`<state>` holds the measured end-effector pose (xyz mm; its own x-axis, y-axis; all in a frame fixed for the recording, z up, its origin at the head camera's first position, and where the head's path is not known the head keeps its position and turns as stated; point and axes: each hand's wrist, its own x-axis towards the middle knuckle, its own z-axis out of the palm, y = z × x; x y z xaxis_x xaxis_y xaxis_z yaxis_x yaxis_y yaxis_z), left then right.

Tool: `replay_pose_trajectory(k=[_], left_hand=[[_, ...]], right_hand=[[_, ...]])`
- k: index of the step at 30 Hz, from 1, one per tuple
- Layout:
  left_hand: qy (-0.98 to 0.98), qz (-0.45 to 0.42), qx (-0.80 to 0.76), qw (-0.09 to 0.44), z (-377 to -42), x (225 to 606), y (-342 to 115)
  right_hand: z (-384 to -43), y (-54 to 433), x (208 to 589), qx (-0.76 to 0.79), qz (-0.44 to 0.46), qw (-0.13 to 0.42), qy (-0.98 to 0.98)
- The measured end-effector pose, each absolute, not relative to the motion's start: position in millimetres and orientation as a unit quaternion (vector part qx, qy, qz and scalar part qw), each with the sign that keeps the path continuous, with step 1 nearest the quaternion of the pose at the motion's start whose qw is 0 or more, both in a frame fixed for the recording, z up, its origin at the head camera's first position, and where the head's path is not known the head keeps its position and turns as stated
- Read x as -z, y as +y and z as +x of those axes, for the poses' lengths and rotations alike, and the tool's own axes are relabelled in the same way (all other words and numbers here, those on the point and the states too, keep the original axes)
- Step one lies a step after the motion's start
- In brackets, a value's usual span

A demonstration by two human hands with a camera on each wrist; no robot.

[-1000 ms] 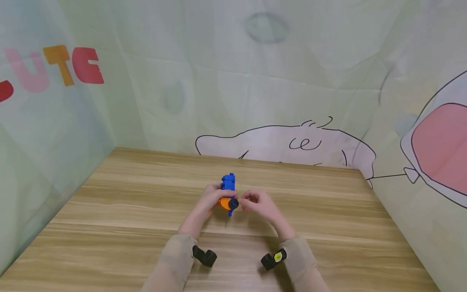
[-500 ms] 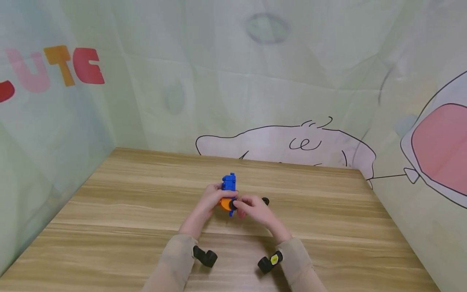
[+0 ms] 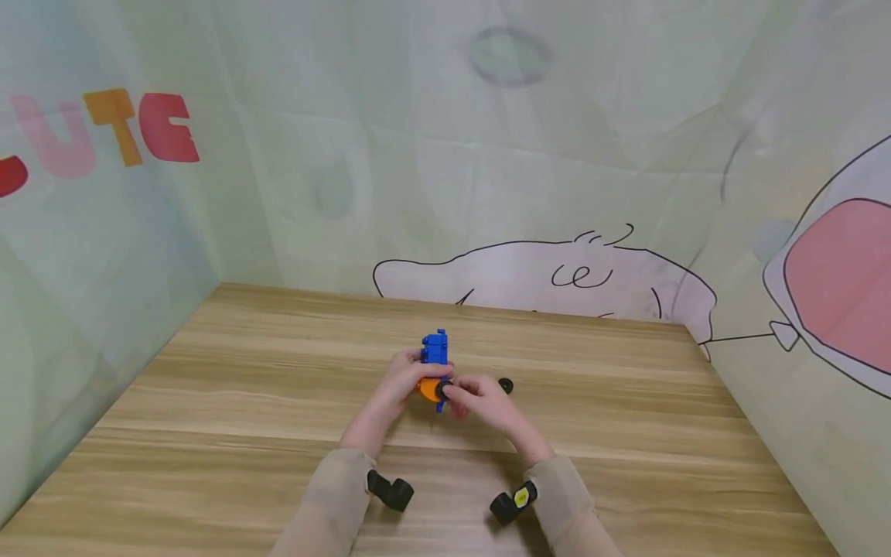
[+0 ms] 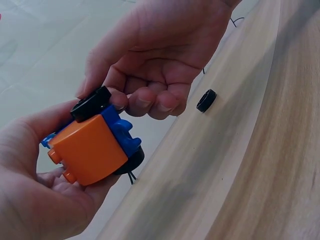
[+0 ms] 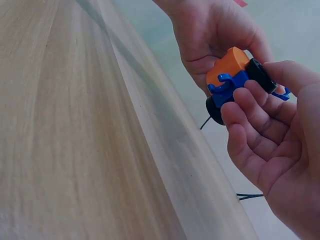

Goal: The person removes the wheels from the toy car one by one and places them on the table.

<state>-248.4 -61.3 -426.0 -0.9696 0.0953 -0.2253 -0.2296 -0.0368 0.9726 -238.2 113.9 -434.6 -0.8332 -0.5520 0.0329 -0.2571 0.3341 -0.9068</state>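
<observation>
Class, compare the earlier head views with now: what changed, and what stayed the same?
The right hand moved left and its fingers now pinch a wheel on the toy. A loose wheel on the table has come into view beside that hand. The left hand still holds the toy in about the same place.

A wood-grain table (image 3: 209,402) meets a pale green fabric backdrop (image 3: 418,155), lightly creased. On its left side stand a pink U (image 3: 52,138), an orange T (image 3: 114,120) and a red E (image 3: 167,128). Behind the table's far edge shows a black-outlined cartoon figure (image 3: 515,271); a thin line runs from it to a pink-centred balloon (image 3: 845,278) at right.
</observation>
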Motion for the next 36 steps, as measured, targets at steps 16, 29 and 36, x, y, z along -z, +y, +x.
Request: replay_pose_trajectory(k=[16,29,36], left_hand=[[0.679,-0.026,-0.725,0.115,-248,424,-59],[0.683,0.001,-0.724,0.096,-247,424,-57],[0.684,0.014,-0.722,0.097,-247,424,-58]], right_hand=[[-237,111,435,0.529,-0.262,0.132,0.797],[-234,108,432,0.551,-0.246,0.127,0.787],[-238,109,441,0.573,-0.242,0.114,0.775]])
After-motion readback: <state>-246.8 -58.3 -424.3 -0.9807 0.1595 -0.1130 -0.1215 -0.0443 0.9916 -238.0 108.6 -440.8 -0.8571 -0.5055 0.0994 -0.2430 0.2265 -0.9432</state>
